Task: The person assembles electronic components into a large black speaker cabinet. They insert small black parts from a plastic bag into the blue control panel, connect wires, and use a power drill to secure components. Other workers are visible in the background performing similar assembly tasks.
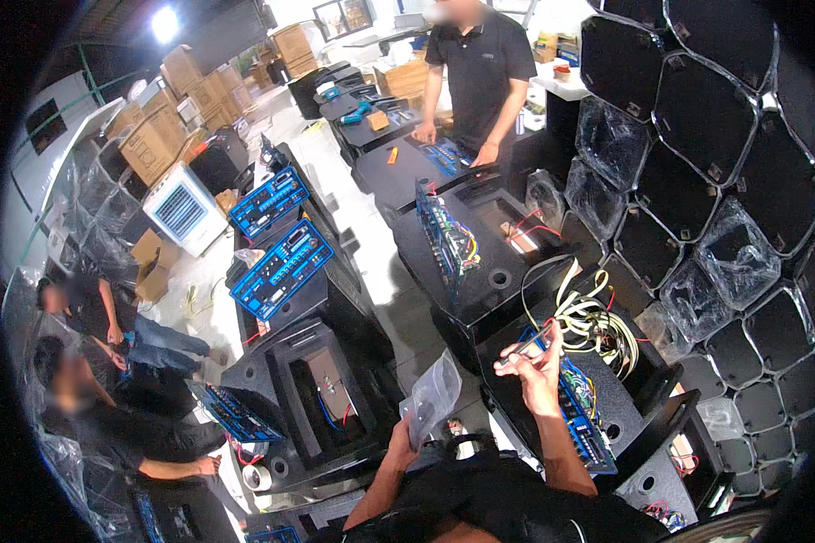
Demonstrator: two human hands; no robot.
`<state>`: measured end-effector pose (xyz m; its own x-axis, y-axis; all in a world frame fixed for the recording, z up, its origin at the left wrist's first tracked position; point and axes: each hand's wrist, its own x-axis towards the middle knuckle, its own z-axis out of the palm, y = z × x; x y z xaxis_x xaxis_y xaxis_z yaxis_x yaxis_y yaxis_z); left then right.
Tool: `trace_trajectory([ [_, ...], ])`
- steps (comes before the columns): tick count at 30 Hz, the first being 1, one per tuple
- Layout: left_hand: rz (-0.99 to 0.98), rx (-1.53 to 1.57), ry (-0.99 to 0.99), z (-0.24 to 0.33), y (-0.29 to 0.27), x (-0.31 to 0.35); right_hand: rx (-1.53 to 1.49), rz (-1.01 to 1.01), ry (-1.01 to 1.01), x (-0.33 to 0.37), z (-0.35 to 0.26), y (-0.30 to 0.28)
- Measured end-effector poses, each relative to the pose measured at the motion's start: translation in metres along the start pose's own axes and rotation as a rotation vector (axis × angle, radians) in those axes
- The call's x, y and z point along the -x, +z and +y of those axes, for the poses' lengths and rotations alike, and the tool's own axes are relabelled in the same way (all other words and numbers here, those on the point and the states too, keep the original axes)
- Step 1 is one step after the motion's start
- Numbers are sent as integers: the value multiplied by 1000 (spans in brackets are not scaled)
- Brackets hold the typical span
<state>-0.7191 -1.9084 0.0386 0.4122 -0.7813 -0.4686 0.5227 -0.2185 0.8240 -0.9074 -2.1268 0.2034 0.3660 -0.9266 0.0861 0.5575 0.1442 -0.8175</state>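
Observation:
My left hand [400,443] is closed on a clear plastic bag [435,391], which stands up from the fingers. To the right, my raised right hand [539,373] grips a slim grey, metallic-looking tool [522,344]; its exact kind is too small to tell. Just beyond that hand lies a coiled bundle of cream ribbon cables [598,321] on a black speaker cabinet [627,395]. Below the right hand, partly behind my forearm, a blue-edged control panel [592,436] with an exposed circuit board and wires leans on the same cabinet.
Another opened cabinet [471,290] with an upright wired panel stands ahead. At left are cabinets with blue panels [281,269] and a tape roll [256,477]. A co-worker [480,72] handles a panel across; two people [81,398] are at far left. Wrapped black cabinets [702,118] are stacked right.

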Motion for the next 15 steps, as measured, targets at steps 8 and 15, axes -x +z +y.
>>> trace_trajectory([
  [8, 49, 281, -163, 57, -21, -72, 39, 141, -54, -60, 3, 47],
  [15, 57, 421, -105, 43, -71, -97, -136, 222, -11, -134, 47, 79],
])
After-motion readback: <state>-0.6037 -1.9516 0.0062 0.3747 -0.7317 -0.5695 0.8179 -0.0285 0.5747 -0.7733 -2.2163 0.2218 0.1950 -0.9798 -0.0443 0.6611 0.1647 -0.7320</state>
